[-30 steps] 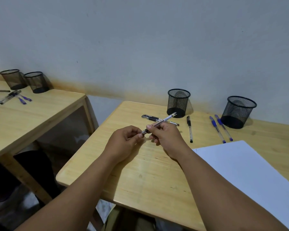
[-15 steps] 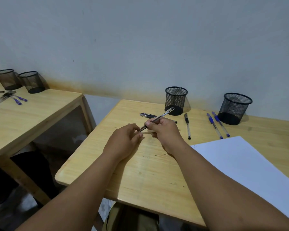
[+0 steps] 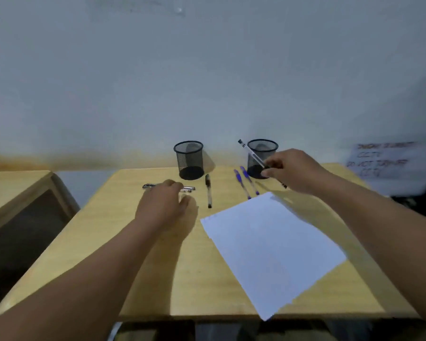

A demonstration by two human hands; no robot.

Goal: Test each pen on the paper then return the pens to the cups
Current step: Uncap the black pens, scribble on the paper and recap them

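Two round black wire-mesh cups stand at the far edge of the wooden table (image 3: 133, 254): the left cup (image 3: 189, 159) and the right cup (image 3: 261, 153); no pens show inside either. The right hand (image 3: 289, 168) pinches a clear pen (image 3: 251, 153), tilted, in front of the right cup. The left hand (image 3: 164, 205), fingers loosely curled, holds nothing, above dark pens (image 3: 187, 188). A black pen (image 3: 208, 190) and two blue pens (image 3: 245, 182) lie beyond the white sheet of paper (image 3: 271, 247).
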